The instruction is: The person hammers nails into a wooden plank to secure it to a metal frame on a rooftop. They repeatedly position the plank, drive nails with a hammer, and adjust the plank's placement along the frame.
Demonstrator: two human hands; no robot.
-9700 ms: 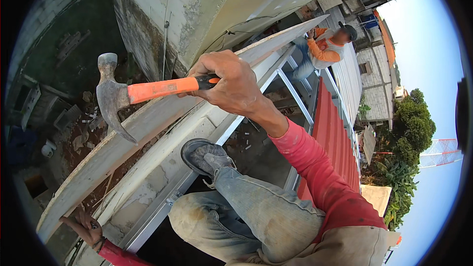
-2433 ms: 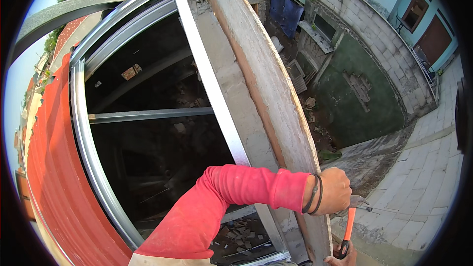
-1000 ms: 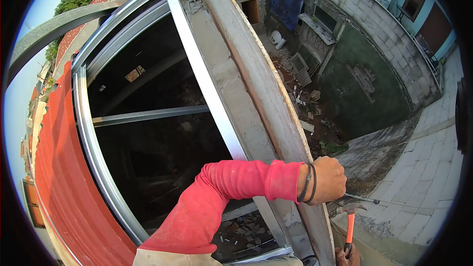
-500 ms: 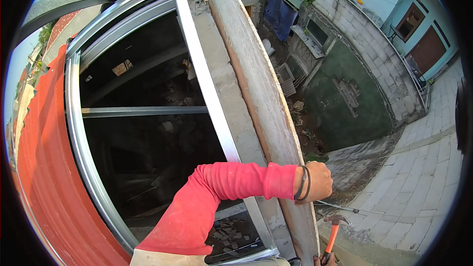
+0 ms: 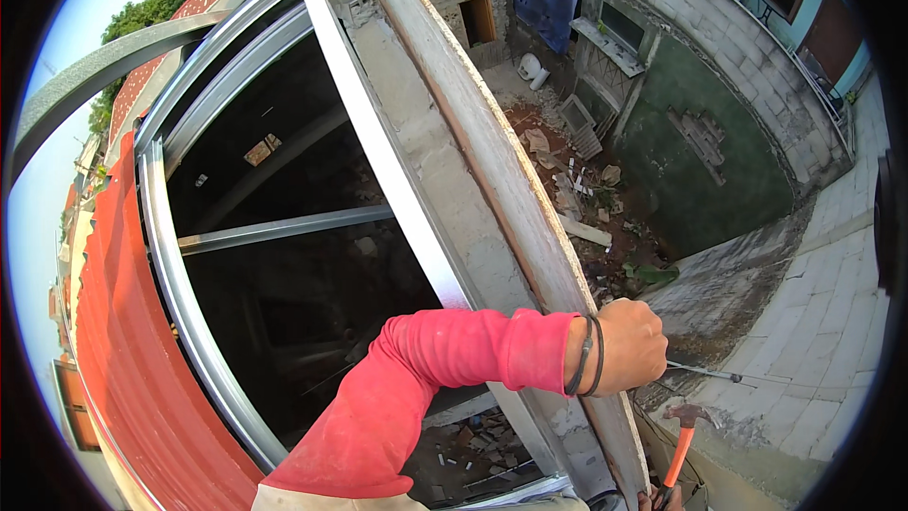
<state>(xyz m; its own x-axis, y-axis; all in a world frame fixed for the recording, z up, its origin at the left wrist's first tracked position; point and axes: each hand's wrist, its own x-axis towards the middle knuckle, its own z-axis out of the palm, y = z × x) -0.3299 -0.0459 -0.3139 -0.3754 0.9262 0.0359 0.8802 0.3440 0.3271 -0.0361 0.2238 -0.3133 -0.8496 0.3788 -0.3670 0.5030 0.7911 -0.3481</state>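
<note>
My left hand (image 5: pixel 632 345), with dark bands at the wrist and a red sleeve, reaches across to the right over the upper edge of a long upright board (image 5: pixel 515 166). Its fingers are curled into a fist, and whatever they hold is hidden. A thin rod (image 5: pixel 705 371) shows just beyond the fist; I cannot tell whether it is held. At the lower edge my right hand (image 5: pixel 661 500) is partly visible, closed round the orange and black handle of a claw hammer (image 5: pixel 679 454). The hammer stands head up, beside the board's outer face.
Left of the board run a concrete wall top (image 5: pixel 416 132) and a silvery metal frame (image 5: pixel 378 147) over a dark, deep opening. Red corrugated roofing (image 5: pixel 142 322) lies at far left. Beyond the board, the drop ends in a rubble-strewn yard (image 5: pixel 577 180), with a pale block wall (image 5: pixel 804 322) at right.
The view has shifted, showing more of the yard. Both hands and the hammer appear farther right in the picture. The left fist and the hold on the hammer look unchanged.
</note>
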